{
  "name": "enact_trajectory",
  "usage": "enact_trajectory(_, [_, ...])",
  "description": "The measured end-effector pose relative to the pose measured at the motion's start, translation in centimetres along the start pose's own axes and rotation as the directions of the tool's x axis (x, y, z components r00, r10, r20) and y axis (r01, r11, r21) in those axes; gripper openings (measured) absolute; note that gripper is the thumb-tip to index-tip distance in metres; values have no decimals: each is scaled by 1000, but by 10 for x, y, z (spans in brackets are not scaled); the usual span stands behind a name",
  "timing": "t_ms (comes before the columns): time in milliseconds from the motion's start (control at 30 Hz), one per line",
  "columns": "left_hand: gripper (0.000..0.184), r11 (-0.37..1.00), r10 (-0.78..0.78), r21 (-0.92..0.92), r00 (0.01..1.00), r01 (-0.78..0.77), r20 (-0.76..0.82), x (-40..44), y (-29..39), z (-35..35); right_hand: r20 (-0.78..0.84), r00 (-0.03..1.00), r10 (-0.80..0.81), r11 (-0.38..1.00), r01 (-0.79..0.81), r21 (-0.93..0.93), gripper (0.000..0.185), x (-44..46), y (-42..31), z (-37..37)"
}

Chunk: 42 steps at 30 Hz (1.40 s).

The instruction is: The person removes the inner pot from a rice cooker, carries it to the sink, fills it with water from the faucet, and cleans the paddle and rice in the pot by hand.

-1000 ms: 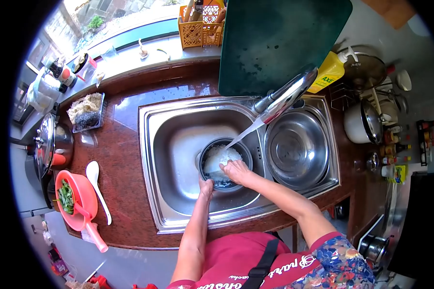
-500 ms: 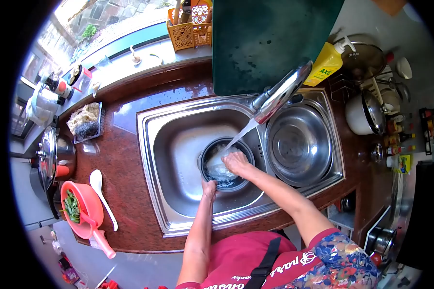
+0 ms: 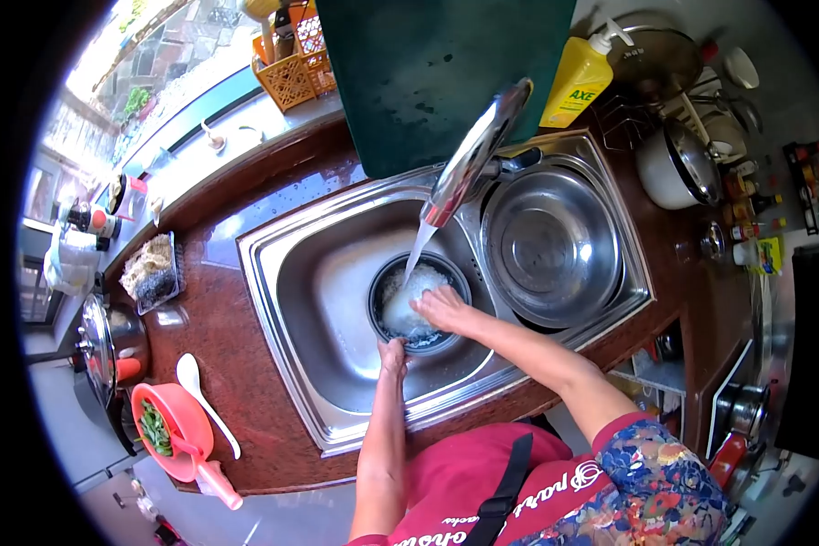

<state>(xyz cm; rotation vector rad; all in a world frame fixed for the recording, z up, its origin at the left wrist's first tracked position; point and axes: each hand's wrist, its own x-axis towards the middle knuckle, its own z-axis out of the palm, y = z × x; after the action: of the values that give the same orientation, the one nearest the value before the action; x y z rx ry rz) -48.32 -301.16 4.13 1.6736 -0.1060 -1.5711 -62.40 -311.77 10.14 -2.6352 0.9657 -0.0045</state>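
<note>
A round, dark-lined pot sits in the left basin of the steel sink. Cloudy water and white grains that look like rice fill its bottom. My left hand grips the pot's near rim, the thumb on the edge and the other fingers mostly hidden below. Inside the pot, my right hand is closed, its curled fingertips in the wet rice. Water runs from the chrome tap into the pot, just beyond my right hand.
A wide steel bowl fills the right basin. Behind the sink stand a dark green board and a yellow soap bottle. On the left counter lie a pink strainer bowl with greens, a white spoon and a clear food tray.
The camera view has turned and shifted, so the counter items appear moved. My right hand has loosened a little from a tighter fist inside the pot; my left hand keeps its hold.
</note>
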Motion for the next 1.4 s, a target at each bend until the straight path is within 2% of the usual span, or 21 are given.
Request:
enact_trajectory(33, [31, 1000, 10, 11, 1000, -10, -11, 0, 4, 2, 84, 996, -40, 998, 44, -53, 26, -1, -2, 0])
enact_trajectory(133, [30, 1000, -14, 3, 1000, 14, 7, -3, 8, 1, 84, 994, 77, 996, -73, -54, 25, 2, -9, -20])
enact_trajectory(167, [43, 995, -66, -70, 998, 65, 1, -6, 11, 5, -101, 993, 56, 998, -60, -36, 22, -3, -10, -36])
enact_trajectory(267, [42, 994, -74, -73, 997, 76, 25, -3, 9, 3, -38, 988, 150, 988, -148, 44, 19, 13, -15, -59])
enact_trajectory(400, [45, 998, -53, -37, 998, 52, -22, -5, 11, 5, 125, 991, 52, 999, -51, -13, 18, 11, -20, -12])
enact_trajectory(500, [45, 998, -49, -39, 998, 47, -41, -9, 14, 9, 136, 990, 34, 998, -28, -48, 17, 2, -6, -5])
enact_trajectory(633, [44, 993, -98, -67, 995, 100, 34, 3, 5, 0, -260, 959, 113, 993, -99, 64, 14, 1, -13, -55])
enact_trajectory(733, [44, 996, -78, -54, 997, 78, -8, -5, 10, 3, 100, 994, 42, 999, -40, -14, 15, 10, -26, -28])
enact_trajectory(900, [43, 998, -55, -10, 998, 55, 33, -3, 10, 1, 57, 996, 71, 997, -73, 30, 13, -9, -2, -32])
enact_trajectory(967, [42, 996, -73, 51, 995, 69, 74, 3, 4, -6, -106, 991, 78, 992, -67, 104, 13, -8, -2, -51])
enact_trajectory(1000, [42, 989, -144, 8, 984, 144, 108, 3, 6, -9, -189, 978, 87, 988, -61, 140, 13, -8, -2, -55])
enact_trajectory(1033, [42, 975, -212, -28, 966, 218, 147, 3, 10, -12, -216, 974, 68, 973, -17, 231, 25, -6, -2, -44])
enact_trajectory(1067, [42, 955, -276, -58, 943, 291, 188, 3, 14, -14, -118, 993, 21, 985, 0, 175, 25, -7, -6, -39])
enact_trajectory(1133, [41, 911, -255, -237, 914, 337, 317, -9, 27, -15, 90, 994, -58, 996, 52, 68, 24, -9, -13, -32])
enact_trajectory(1167, [41, 873, -233, -325, 896, 364, 378, -15, 34, -15, 64, 995, -80, 993, 74, 95, 21, -12, -4, -24])
enact_trajectory(1200, [42, 823, -203, -411, 878, 393, 434, -18, 36, -16, 126, 991, -45, 998, 40, 44, 21, -12, -1, -29])
enact_trajectory(1233, [55, 839, -136, -400, 853, 369, 503, -15, 34, -18, 187, 982, -7, 1000, 8, -6, 20, -13, 0, -34])
enact_trajectory(1267, [61, 822, -139, -429, 862, 375, 487, -15, 33, -19, 246, 969, 34, 998, -20, -60, 20, -12, 2, -40])
enact_trajectory(1333, [74, 785, -145, -487, 878, 383, 457, -28, 46, -12, 5, 999, 37, 999, -37, 34, 14, -11, -1, -53])
enact_trajectory(1367, [89, 801, -165, -474, 895, 367, 415, -33, 50, -6, -117, 992, 36, 995, -26, 92, 13, -7, -7, -55])
enact_trajectory(1400, [90, 819, -170, -449, 899, 357, 404, -32, 48, -8, -240, 970, 45, 989, -9, 150, 15, -3, -13, -55])
